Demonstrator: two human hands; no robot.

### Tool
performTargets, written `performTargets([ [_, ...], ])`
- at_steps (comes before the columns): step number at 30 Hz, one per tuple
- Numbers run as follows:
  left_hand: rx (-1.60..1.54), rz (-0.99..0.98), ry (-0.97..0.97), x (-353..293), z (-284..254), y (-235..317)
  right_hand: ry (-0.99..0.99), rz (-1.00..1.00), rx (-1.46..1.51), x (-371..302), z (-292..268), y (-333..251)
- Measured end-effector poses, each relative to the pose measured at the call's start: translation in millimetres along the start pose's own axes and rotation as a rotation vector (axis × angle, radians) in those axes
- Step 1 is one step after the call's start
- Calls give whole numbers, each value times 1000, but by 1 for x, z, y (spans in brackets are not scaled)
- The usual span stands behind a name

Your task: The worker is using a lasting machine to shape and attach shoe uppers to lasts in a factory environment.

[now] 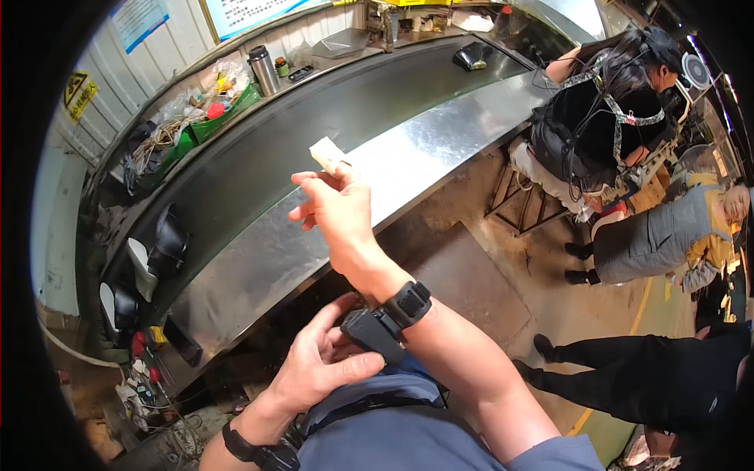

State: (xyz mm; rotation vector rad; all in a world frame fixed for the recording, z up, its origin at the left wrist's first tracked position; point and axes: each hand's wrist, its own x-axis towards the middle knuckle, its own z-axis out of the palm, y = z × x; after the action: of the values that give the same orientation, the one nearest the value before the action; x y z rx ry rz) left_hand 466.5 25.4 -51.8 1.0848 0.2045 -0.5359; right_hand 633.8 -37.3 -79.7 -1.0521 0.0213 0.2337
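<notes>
While the right hand (345, 208) is stretched out over the metal ledge (259, 290), I've got its fingertips pinched on a small pale piece (323, 148), and there it is, poking out beyond the fingers where the bright ledge meets the dark green belt (267, 169). Is it touching the surface? From my seat I can't tell. Down to the left hand (310, 369), close to the body, fingers curved about a black box-shaped device (373, 335) just beside the right wristband (410, 304); whether they grip it or merely rest against it, I can't make out. Over at the belt's left end I see two black shoes (167, 242) with white soles, and a dark phone (183, 342) near them. Along the far side, a steel thermos (264, 71) stands near a green tray (228, 111) heaped with odds and ends. And up at the far right, a person (597, 118) in dark clothing sits beside the ledge.
</notes>
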Motion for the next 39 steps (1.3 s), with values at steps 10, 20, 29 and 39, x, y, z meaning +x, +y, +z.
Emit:
performTargets([
  [10,116,69,216,20,18,5,-4,-77,-316,10,-9,3],
  [20,-98,47,147,19,11,4,38,-259,-615,4,-9,-3],
  [29,-6,68,161,12,12,10,25,-243,-563,2,-1,-12],
  [39,151,239,167,7,25,-10,50,-296,-651,3,-8,-8],
])
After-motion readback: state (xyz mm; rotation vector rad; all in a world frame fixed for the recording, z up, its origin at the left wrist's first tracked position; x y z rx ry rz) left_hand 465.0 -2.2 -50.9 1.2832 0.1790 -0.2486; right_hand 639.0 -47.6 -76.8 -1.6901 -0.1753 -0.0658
